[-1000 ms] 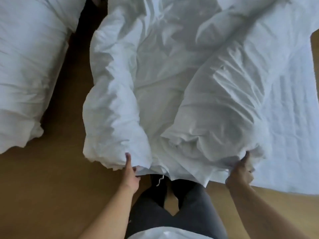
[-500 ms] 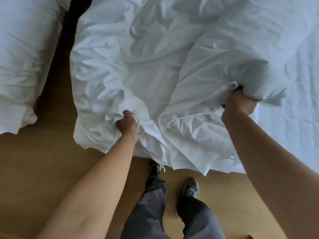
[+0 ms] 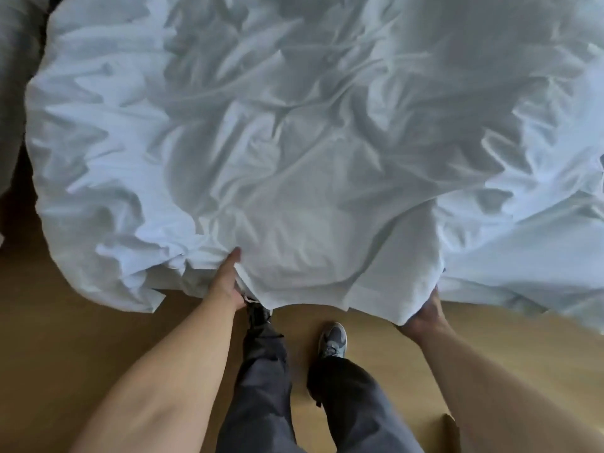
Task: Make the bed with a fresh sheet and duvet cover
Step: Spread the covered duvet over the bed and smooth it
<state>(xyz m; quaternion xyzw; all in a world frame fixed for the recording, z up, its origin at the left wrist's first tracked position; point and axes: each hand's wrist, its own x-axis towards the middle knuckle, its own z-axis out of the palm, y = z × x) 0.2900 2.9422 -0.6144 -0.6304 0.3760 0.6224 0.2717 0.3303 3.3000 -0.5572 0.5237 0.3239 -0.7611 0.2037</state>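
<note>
A big white crumpled duvet in its cover [image 3: 294,152] fills most of the head view and billows over the bed. Its near hem hangs above the floor. My left hand [image 3: 227,282] grips the hem at the lower middle left, thumb on top of the cloth. My right hand [image 3: 425,313] holds the hem from underneath at the lower right, its fingers hidden under the fabric. The bed and its sheet are hidden beneath the duvet.
Wooden floor [image 3: 81,348] lies below the hem. My legs in grey trousers [image 3: 261,387] and a grey shoe [image 3: 332,340] stand between my arms. More white bedding [image 3: 13,76] lies at the far left, with a dark gap beside it.
The duvet has spread wider and now covers the sheet on the right. Both hands came back down to the near hem after being raised into the fabric.
</note>
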